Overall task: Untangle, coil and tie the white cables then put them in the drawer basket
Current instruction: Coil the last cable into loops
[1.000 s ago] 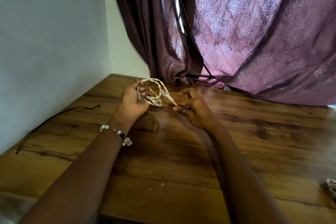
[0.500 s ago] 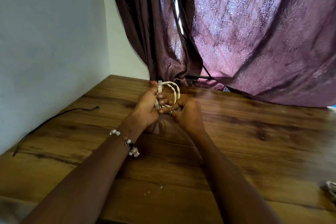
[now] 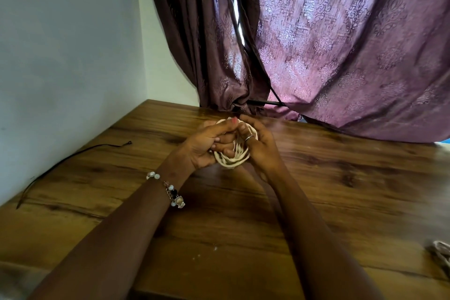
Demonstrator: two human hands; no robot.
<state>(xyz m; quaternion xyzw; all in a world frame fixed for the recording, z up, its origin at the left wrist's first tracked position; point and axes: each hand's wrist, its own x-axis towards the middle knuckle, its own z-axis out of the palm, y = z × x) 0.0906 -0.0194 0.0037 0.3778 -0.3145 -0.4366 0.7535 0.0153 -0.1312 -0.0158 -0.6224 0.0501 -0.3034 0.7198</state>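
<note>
- I'm watching both hands meeting just above the wooden table (image 3: 316, 202), out toward the far edge near the curtain (image 3: 341, 44).
- The left hand (image 3: 202, 146) is curling its fingers round the white cable coil (image 3: 232, 159), thumb reaching over the top, a pink nail showing up there.
- The right hand (image 3: 261, 146) is gripping the same coil from the other side, fingers wrapping in, a ring (image 3: 248, 137) glinting on one finger.
- The coil is sitting between the two palms, several loops bunching together, the bottom of the bundle bulging out below the fingers; it's hanging clear of the tabletop as far as I'm seeing.
- A beaded bracelet (image 3: 171, 192) is riding on the left wrist.
- A thin black cord (image 3: 73, 156) is lying along the table's left side by the wall (image 3: 60, 44).
- Another pale cable bundle (image 3: 439, 254) is peeking in at the right edge, blurred, resting on the wood, well apart from the hands.
</note>
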